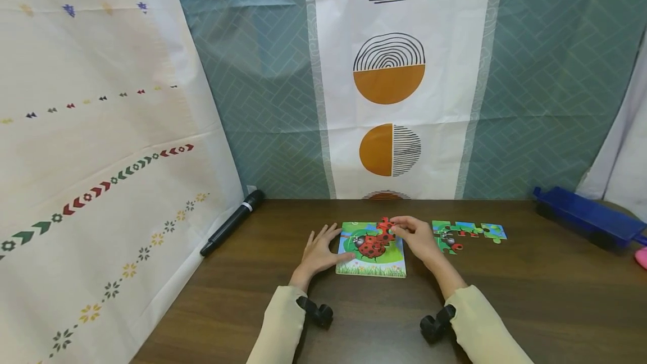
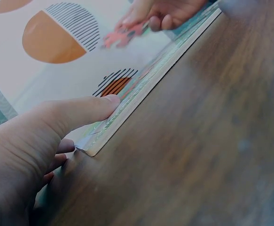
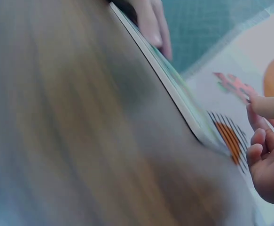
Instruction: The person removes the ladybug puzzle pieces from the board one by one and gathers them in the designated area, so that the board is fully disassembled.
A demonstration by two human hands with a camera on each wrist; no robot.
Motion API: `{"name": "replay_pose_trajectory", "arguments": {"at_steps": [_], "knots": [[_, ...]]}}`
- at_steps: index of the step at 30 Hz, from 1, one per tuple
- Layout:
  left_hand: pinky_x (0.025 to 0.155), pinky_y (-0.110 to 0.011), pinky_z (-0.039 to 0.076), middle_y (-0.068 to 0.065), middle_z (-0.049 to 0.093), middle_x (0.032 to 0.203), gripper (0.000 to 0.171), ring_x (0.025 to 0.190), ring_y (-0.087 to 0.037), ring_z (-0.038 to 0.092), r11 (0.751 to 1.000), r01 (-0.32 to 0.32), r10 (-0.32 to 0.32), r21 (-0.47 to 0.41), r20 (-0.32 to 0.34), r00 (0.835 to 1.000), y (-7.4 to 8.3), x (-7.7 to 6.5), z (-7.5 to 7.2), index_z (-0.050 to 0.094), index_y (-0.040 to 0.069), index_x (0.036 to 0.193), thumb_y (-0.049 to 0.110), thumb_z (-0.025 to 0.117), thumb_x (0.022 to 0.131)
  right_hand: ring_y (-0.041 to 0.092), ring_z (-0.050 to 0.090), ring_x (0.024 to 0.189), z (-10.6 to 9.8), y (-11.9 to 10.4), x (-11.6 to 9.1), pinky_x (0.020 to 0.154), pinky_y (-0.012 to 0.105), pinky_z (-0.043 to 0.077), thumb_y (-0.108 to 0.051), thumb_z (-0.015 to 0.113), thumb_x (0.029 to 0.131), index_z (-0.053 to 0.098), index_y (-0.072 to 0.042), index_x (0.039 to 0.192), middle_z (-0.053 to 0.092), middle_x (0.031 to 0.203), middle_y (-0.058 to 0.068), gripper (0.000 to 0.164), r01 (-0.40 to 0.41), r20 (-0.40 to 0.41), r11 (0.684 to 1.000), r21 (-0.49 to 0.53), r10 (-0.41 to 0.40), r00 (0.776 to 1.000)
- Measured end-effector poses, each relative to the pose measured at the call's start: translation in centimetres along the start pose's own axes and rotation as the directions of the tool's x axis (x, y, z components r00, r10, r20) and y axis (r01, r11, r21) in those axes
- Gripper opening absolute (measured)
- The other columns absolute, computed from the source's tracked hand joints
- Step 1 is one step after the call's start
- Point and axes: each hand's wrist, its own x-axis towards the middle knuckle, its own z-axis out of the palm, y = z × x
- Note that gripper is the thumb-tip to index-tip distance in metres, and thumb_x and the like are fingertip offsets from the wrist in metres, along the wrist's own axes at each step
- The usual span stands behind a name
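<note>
A ladybug puzzle board lies flat on the brown table, its picture mostly filled, with green grass and flowers along the near edge. My right hand pinches a red puzzle piece between thumb and fingers; in the right wrist view the piece is raised above the board. At the board's left side, my left hand lies with its fingers extended. Its thumb rests straight on the board's top near the edge. Part of the board's picture is hidden under the held piece and the hands.
Several loose puzzle pieces lie to the right of the board. Farther right is a blue plastic tray, with a pink object at the frame edge. A black marker lies at the left, by the white cloth.
</note>
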Motion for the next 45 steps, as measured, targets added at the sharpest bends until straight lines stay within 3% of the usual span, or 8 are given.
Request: {"name": "replay_pose_trajectory", "arguments": {"at_steps": [7,11,14,16,19,23,33,45], "knots": [[0.121,-0.062,0.010,-0.012,0.037,0.157,0.080,0.149,-0.036,0.027,1.000,0.001,-0.001,-0.023,0.006,1.000,0.1,-0.2,0.0,0.048,0.009,0.145,0.045,0.076,0.080,-0.002,0.055,0.094,-6.5,1.5,-0.9,0.089,0.034,0.050,-0.037,0.059,0.097,0.060,-0.007,0.133,0.067,0.120,0.012,0.047,-0.038,-0.075,0.997,-0.074,0.032,0.997],[0.120,-0.064,0.010,-0.014,0.038,0.156,0.080,0.148,-0.038,0.028,0.999,-0.013,0.013,-0.033,0.001,1.000,0.1,-0.3,-0.1,0.048,0.007,0.144,0.044,0.077,0.079,-0.013,0.051,0.086,-10.3,2.6,-1.9,0.088,0.037,0.048,-0.043,0.058,0.097,0.058,-0.005,0.135,0.068,0.107,-0.014,0.054,-0.051,-0.096,0.993,-0.111,0.040,0.995],[0.120,-0.064,0.010,-0.015,0.038,0.156,0.081,0.148,-0.038,0.028,0.999,-0.020,0.020,-0.044,-0.006,1.000,0.2,-0.3,-0.2,0.049,0.006,0.144,0.045,0.077,0.079,-0.017,0.048,0.085,-12.7,3.6,-2.7,0.094,0.045,0.046,-0.046,0.058,0.096,0.057,-0.003,0.136,0.058,0.096,-0.033,0.059,-0.060,-0.099,0.991,-0.122,0.048,0.994],[0.120,-0.064,0.010,-0.015,0.038,0.156,0.081,0.148,-0.038,0.028,0.999,-0.018,0.018,-0.050,-0.004,1.000,0.1,-0.3,-0.2,0.048,0.006,0.144,0.046,0.077,0.079,-0.015,0.048,0.091,-13.9,4.2,-3.2,0.097,0.050,0.045,-0.048,0.058,0.095,0.056,-0.002,0.136,0.054,0.096,-0.037,0.061,-0.073,-0.096,0.988,-0.136,0.060,0.994],[0.120,-0.064,0.010,-0.015,0.038,0.156,0.082,0.148,-0.038,0.028,0.999,-0.021,0.020,-0.037,-0.004,1.000,0.0,-0.3,-0.2,0.048,0.006,0.144,0.047,0.077,0.079,0.010,0.057,0.110,-15.0,5.1,-3.8,0.099,0.056,0.043,-0.047,0.058,0.095,0.055,0.001,0.136,0.066,0.118,-0.011,0.063,-0.088,-0.072,0.983,-0.159,0.078,0.994],[0.120,-0.064,0.010,-0.015,0.038,0.156,0.082,0.148,-0.039,0.028,0.999,-0.020,0.020,-0.028,-0.002,1.000,-0.2,-0.2,-0.1,0.048,0.006,0.144,0.048,0.076,0.079,0.047,0.041,0.131,-15.4,5.8,-4.2,0.100,0.059,0.041,-0.043,0.058,0.096,0.053,0.005,0.136,0.045,0.145,0.031,0.062,-0.113,-0.041,0.979,-0.167,0.107,0.993],[0.119,-0.066,0.008,-0.018,0.040,0.154,0.091,0.147,-0.041,0.028,0.994,-0.078,0.075,-0.079,-0.047,0.996,-0.1,-0.4,0.0,0.050,0.004,0.142,0.066,0.068,0.077,0.054,0.035,0.134,-15.6,6.3,-4.5,0.101,0.064,0.038,-0.039,0.057,0.098,0.052,0.006,0.136,0.041,0.145,0.035,0.060,-0.116,-0.020,0.970,-0.212,0.114,0.993],[0.121,-0.062,0.010,-0.013,0.038,0.156,0.080,0.149,-0.036,0.027,0.999,-0.008,0.008,-0.036,-0.006,1.000,-0.1,-0.1,0.1,0.048,0.009,0.144,0.045,0.077,0.079,0.054,0.041,0.128,-15.6,6.5,-4.4,0.096,0.061,0.045,-0.039,0.056,0.098,0.057,0.005,0.132,0.045,0.141,0.037,0.056,-0.112,-0.007,0.939,-0.326,0.116,0.993]]}}
